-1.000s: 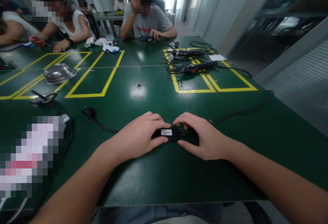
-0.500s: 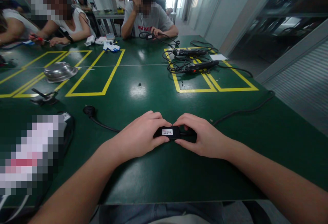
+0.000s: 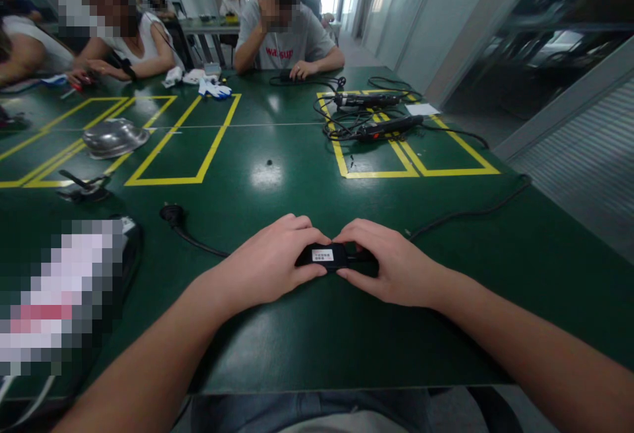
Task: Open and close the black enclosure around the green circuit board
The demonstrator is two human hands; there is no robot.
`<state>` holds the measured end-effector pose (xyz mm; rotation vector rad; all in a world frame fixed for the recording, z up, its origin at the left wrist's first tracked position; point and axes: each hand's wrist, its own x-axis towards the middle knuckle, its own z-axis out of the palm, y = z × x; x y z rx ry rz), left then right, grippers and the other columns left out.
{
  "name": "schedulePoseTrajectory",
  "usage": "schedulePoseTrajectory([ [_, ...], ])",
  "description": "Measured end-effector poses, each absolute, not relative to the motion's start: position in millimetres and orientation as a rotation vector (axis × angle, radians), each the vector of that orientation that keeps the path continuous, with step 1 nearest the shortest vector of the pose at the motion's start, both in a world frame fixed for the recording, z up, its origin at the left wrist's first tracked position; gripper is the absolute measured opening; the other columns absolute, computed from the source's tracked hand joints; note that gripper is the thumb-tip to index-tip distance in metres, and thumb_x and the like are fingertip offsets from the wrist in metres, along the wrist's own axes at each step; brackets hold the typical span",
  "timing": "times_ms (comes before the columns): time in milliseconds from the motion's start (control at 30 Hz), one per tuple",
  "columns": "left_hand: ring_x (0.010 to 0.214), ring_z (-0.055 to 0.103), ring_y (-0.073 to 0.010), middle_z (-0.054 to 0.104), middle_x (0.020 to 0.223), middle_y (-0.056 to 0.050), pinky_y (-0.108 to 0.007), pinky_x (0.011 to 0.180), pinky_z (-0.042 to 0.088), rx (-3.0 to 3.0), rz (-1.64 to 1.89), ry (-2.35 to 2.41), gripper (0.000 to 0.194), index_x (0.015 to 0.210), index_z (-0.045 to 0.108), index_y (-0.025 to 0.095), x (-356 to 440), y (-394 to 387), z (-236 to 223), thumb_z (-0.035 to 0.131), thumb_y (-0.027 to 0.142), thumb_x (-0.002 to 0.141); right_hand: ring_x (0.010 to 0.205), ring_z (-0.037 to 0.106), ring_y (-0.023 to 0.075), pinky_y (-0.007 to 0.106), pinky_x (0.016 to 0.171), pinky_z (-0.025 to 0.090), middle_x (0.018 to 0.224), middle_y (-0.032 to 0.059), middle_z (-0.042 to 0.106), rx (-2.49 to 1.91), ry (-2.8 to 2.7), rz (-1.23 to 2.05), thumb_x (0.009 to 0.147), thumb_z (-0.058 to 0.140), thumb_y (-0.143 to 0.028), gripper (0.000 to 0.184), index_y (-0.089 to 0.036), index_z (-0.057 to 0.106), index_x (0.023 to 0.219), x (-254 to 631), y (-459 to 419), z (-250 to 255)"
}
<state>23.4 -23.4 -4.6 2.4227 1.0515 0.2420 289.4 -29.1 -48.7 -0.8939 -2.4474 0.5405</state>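
The small black box (image 3: 339, 257) lies square in front of me, near the front edge of the green table (image 3: 356, 360), its white label (image 3: 323, 255) facing up. My left hand (image 3: 270, 263) comes from the left of the box, thumb on the near edge and forefinger on the far edge, closed just to the box's width. My right hand (image 3: 396, 263) mirrors it at the box's right end, thumb and fingertip at the two edges, curled round a gap where a cord stub (image 3: 360, 258) leaves the box. I can't tell how hard either set of fingers presses, nor whether the box is lifted at all. To handle it well, I'd pinch by the edges only, so that the label shows whole, and bear equally from both sides so that it doesn't twist. The plug cord (image 3: 201, 245), left of the box, runs to a plug (image 3: 172, 214) farther out; the long cord (image 3: 465, 215) lies beyond the box to its right. Both want some slack, I'd judge, since a tug on either could turn the box, and pulling should fall on its casing, never on the cord ends.
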Motion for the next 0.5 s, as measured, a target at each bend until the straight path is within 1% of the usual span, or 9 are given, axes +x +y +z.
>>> schedulePoseTrajectory([
  [100,0.111,0.068,-0.026,0.074,0.115,-0.006,-0.038,0.094,0.054,2.422,0.256,1.061,0.029,0.126,0.078,0.022,24.2,-24.3,-4.8,0.084,0.023,0.099,0.099,0.072,0.0271,0.041,0.083,0.058,0.111,0.0103,0.076,-0.898,-2.463,0.519,0.099,0.076,-0.024,0.024,-0.021,0.066,0.121,289.0,-29.0,-47.5],
  [233,0.114,0.069,-0.0275,0.074,0.121,-0.007,-0.04,0.097,0.056,2.432,0.246,1.063,0.034,0.128,0.077,0.022,23.5,-25.0,-6.7,0.087,0.024,0.096,0.098,0.073,0.0272,0.041,0.083,0.058,0.112,0.0103,0.076,-0.916,-2.478,0.533,0.098,0.075,-0.024,0.026,-0.021,0.065,0.122,288.1,-29.3,-45.9],
  [300,0.115,0.069,-0.0275,0.075,0.121,-0.007,-0.04,0.098,0.056,2.423,0.262,1.048,0.035,0.129,0.077,0.022,22.7,-24.5,-6.8,0.086,0.024,0.096,0.094,0.072,0.0266,0.04,0.081,0.057,0.11,0.0093,0.076,-0.95,-2.465,0.538,0.096,0.078,-0.025,0.036,-0.022,0.063,0.127,288.5,-29.9,-45.5],
  [400,0.111,0.071,-0.0254,0.076,0.117,-0.006,-0.039,0.1,0.057,2.384,0.35,1.033,0.029,0.128,0.077,0.022,21.5,-21.5,-6.6,0.081,0.025,0.099,0.083,0.069,0.0237,0.038,0.076,0.054,0.105,0.0066,0.074,-1.018,-2.409,0.544,0.091,0.083,-0.028,0.051,-0.021,0.057,0.134,290.5,-31.1,-44.4],
  [500,0.111,0.07,-0.0263,0.077,0.118,-0.007,-0.042,0.104,0.056,2.393,0.436,1.152,0.028,0.128,0.076,0.021,19.8,-15.3,-10.9,0.077,0.025,0.101,0.079,0.067,0.0219,0.036,0.073,0.051,0.099,0.0041,0.071,-1.048,-2.423,0.551,0.092,0.08,-0.028,0.041,-0.022,0.057,0.125,292.6,-31.3,-41.1],
])
